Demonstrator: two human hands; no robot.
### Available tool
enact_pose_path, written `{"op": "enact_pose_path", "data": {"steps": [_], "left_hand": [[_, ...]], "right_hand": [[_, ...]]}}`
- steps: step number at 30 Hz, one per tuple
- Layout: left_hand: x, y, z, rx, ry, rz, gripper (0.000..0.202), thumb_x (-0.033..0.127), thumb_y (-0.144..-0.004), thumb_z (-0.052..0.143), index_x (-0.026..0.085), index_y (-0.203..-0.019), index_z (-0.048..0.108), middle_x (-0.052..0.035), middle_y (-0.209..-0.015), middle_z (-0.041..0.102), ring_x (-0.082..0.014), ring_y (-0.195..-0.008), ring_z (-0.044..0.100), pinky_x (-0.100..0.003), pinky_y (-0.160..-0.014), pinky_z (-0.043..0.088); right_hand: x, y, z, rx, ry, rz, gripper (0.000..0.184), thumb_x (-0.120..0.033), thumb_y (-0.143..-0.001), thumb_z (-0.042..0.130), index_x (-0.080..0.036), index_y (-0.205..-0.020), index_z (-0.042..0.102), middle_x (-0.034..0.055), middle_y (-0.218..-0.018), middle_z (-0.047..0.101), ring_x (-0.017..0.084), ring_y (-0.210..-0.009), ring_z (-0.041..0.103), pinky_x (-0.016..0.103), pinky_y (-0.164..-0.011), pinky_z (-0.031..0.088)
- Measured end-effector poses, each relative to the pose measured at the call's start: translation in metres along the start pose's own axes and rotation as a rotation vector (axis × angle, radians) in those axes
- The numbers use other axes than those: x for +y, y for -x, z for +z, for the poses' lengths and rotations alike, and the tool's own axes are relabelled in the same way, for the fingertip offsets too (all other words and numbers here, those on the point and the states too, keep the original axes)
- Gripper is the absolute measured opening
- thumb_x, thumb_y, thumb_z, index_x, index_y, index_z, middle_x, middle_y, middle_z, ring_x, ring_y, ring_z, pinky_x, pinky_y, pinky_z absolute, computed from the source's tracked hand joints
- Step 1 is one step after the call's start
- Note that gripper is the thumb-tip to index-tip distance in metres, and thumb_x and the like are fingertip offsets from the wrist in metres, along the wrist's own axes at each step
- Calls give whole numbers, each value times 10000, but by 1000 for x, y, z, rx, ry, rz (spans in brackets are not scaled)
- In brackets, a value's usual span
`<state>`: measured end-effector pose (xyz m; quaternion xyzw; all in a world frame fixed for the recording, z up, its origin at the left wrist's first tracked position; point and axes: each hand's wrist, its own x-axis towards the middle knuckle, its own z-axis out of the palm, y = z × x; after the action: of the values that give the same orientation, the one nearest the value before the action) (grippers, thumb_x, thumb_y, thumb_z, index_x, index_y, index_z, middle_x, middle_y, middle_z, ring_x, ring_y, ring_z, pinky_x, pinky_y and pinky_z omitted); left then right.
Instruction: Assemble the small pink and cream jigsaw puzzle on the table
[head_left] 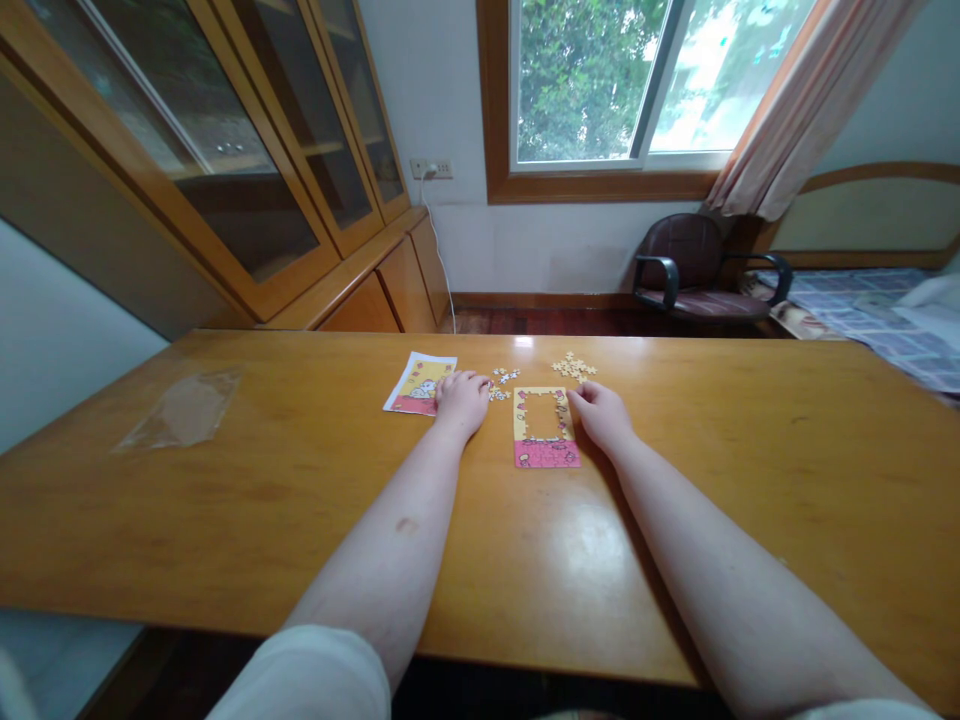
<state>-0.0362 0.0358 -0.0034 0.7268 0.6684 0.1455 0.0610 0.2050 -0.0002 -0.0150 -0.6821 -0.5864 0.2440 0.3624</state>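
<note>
A small jigsaw puzzle point(545, 452) lies on the wooden table point(300, 500); its yellow and pink border is joined and its middle is an open hole. My right hand point(602, 412) rests at the puzzle's right edge, fingers curled in a pinch at the top right corner. My left hand point(460, 397) lies left of the puzzle, fingers curled down over loose pieces point(501, 384). A reference picture card point(418, 384) sits just left of that hand. Another heap of loose pieces point(574, 367) lies beyond the puzzle.
A crumpled clear plastic bag point(182, 409) lies on the table at the left. Behind the table stand a glass-fronted wooden cabinet point(247, 170), a dark armchair point(694, 270) under the window, and a bed point(892, 310) at the right.
</note>
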Motion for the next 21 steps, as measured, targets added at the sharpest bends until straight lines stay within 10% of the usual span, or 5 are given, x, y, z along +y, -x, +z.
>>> {"op": "enact_pose_path", "data": {"steps": [21], "left_hand": [[-6, -5, 3, 3, -23, 7, 293, 282, -883, 503, 279, -1058, 739, -59, -1132, 698, -295, -1108, 556, -441, -1002, 415]], "right_hand": [[4, -2, 3, 8, 0, -7, 331, -499, -784, 518, -215, -614, 503, -21, -565, 511, 150, -582, 463, 268, -567, 320]]}}
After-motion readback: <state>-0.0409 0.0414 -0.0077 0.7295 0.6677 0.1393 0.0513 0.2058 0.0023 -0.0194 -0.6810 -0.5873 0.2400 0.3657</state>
